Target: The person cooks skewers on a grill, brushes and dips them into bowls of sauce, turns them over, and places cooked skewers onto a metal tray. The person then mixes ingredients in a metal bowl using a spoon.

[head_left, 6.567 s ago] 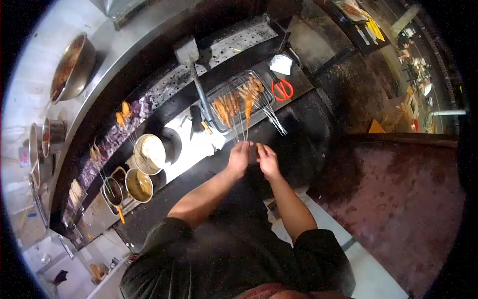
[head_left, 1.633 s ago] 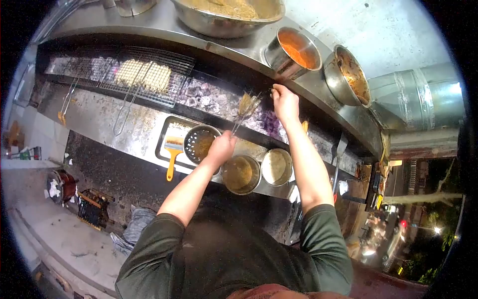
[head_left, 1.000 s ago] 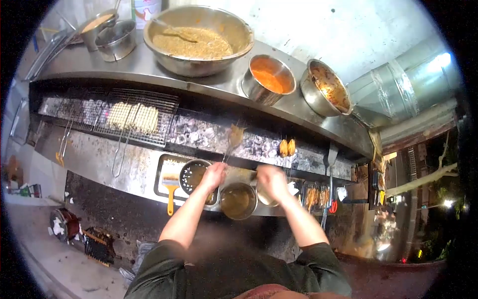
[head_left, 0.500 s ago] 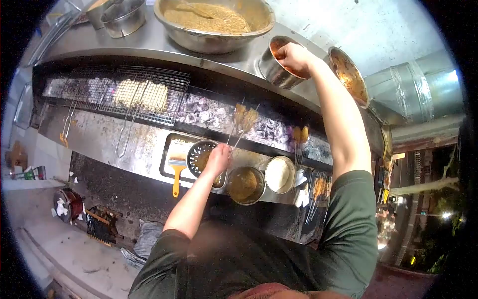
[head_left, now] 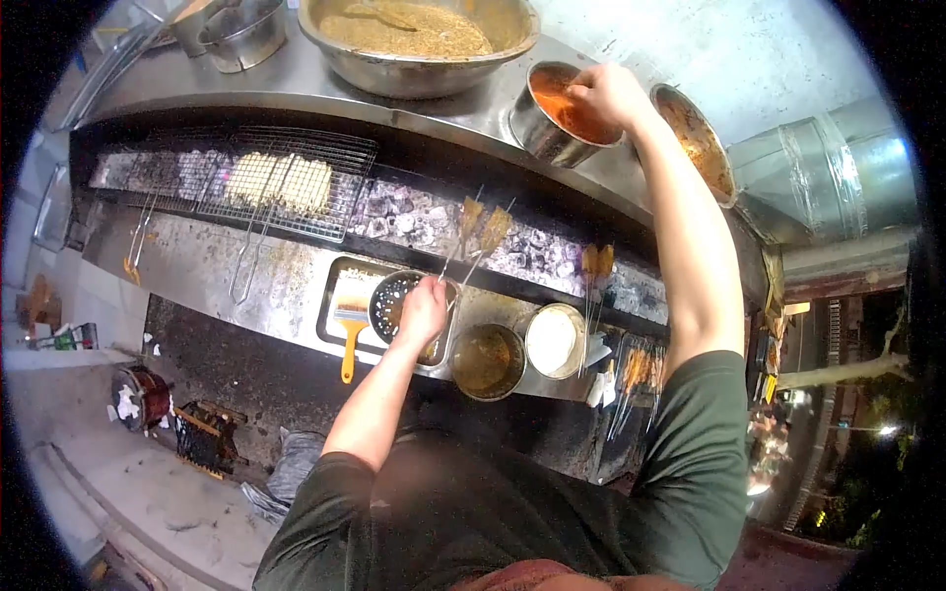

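Observation:
My left hand is closed around the lower ends of two skewers. Flat brown pieces of food on these skewers hang over the grill's glowing charcoal. Below that hand lies a dark perforated bowl, partly hidden by it. At the upper right my right hand is at the mouth of a steel pot of red-orange seasoning. Its fingertips are pinched together just over the seasoning, and whatever is between them is too small to make out.
A wire grill basket with pale food covers the left coals. More skewers lean over the coals at right. In front are a yellow-handled brush, a pot of brown liquid and a white-filled container. A large basin stands behind.
My right hand has come up out of the seasoning, baring more of its red surface. My left hand, still gripping the skewers, has shifted slightly toward me and left.

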### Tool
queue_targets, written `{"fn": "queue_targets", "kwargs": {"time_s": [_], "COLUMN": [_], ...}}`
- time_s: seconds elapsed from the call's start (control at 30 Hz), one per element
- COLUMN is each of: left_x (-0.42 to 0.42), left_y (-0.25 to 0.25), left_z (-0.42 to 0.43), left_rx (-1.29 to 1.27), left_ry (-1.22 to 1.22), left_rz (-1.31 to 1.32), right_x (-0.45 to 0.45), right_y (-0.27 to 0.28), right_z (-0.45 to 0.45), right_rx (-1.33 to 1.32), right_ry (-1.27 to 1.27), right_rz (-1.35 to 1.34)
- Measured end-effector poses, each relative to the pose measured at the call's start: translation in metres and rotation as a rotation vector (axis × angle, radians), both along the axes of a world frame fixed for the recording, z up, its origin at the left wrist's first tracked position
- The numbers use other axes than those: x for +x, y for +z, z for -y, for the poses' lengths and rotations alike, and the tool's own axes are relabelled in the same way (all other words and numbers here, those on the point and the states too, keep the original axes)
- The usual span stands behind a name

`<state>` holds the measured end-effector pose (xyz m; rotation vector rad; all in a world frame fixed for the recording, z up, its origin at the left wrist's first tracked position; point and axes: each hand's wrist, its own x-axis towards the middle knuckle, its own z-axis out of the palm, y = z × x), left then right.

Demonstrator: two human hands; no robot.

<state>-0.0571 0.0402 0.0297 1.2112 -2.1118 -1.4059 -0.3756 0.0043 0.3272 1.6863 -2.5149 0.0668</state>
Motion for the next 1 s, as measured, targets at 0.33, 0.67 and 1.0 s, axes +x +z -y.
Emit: {"fn": "queue_targets", "kwargs": {"time_s": [0.33,0.67,1.0], "left_x": [0.012,0.002,-0.001], "left_y": [0.035,0.04,0.01], "left_z": [-0.011,-0.017,0.003], "left_rx": [-0.784,-0.795,-0.34], "left_ry": [-0.074,0.03,-0.06], "left_rz": [-0.009,0.104,0.218], "right_x": [0.049,0.103,0.112], "right_y": [0.027,-0.075,-0.153], "right_z": [-0.075,-0.113,-0.057], "right_rx": [-0.366,-0.321,-0.284], "right_ry": [-0.119,0.124,0.084], "right_rz": [0.228,0.436,0.49]}}
